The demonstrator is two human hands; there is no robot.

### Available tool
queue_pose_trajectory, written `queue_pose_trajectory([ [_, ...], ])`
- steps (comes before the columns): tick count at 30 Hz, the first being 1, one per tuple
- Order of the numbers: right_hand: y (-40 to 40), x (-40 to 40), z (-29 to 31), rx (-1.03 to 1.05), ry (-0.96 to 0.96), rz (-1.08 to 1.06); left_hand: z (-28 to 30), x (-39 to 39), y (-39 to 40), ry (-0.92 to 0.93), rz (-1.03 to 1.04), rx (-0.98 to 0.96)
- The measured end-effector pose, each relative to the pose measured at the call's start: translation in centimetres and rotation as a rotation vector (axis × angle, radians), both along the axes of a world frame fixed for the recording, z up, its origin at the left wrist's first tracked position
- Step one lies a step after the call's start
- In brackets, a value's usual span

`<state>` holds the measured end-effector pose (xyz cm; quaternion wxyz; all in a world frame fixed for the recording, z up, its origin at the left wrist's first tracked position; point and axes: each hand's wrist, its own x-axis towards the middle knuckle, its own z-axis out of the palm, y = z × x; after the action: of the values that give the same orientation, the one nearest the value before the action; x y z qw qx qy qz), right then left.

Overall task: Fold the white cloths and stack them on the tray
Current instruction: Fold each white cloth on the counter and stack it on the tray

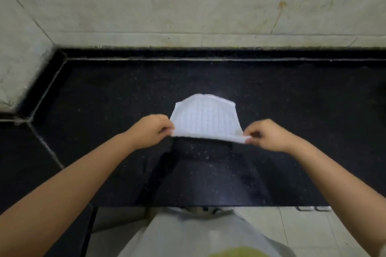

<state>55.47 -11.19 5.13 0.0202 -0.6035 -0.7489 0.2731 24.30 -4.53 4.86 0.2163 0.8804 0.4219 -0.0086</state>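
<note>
Pinching the near corners of a ribbed white cloth point(205, 120), the left hand point(149, 131) and right hand point(268, 135) stretch it sideways over the speckled black bench point(104, 94), far edge drooping.

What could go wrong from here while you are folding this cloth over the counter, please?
1. Each hand, left and right, only pinches a near corner of the cloth; a slip would let that side drop and skew the fold.
2. The far edge looks curved and uneven, so the layers may not line up.
3. The dark counter shows pale specks, which might soil the white cloth.
</note>
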Motion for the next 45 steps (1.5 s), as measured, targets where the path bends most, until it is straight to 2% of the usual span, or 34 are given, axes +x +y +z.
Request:
queue_pose_trajectory([
  [2,-0.9,-0.1,-1.5,-0.286,-0.026,0.038,-1.5,0.3,-1.3,0.121,-0.073,-0.241],
  [4,-1.1,-0.2,-2.5,-0.481,0.010,0.023,-2.8,0.8,-2.0,0.209,-0.136,-0.414],
  [7,-0.3,0.0,-3.2,-0.619,0.039,-0.054,-4.1,1.4,-1.4,0.235,-0.107,-0.494],
  [10,1.3,0.2,-4.0,-0.499,0.034,-0.198,-4.9,1.6,0.4,0.123,0.080,-0.467],
  [15,3.3,-1.0,-5.9,-0.222,-0.066,-0.333,-6.9,2.2,2.3,0.084,0.258,-0.244],
  [20,4.1,-1.4,-8.4,-0.158,-0.100,-0.470,-9.2,2.6,2.6,0.113,0.340,-0.126],
  [24,3.8,-1.7,-9.3,-0.095,-0.124,-0.481,-9.9,2.3,2.6,0.055,0.392,-0.079],
  [29,3.1,-2.0,-10.2,0.024,-0.145,-0.445,-10.9,2.0,2.6,0.011,0.314,-0.016],
  [36,2.7,-2.3,-10.6,0.019,-0.229,-0.336,-11.3,1.7,1.8,0.229,0.067,0.172],
  [39,3.4,-1.6,-9.3,0.072,-0.176,-0.356,-9.5,1.2,2.1,0.194,-0.020,0.214],
  [41,4.0,-1.0,-7.4,0.177,-0.062,-0.390,-7.1,0.6,3.1,0.118,-0.038,0.280],
  [45,4.3,-0.3,-2.8,0.655,0.111,-0.403,-1.6,-0.2,4.2,-0.167,0.124,0.486],
])
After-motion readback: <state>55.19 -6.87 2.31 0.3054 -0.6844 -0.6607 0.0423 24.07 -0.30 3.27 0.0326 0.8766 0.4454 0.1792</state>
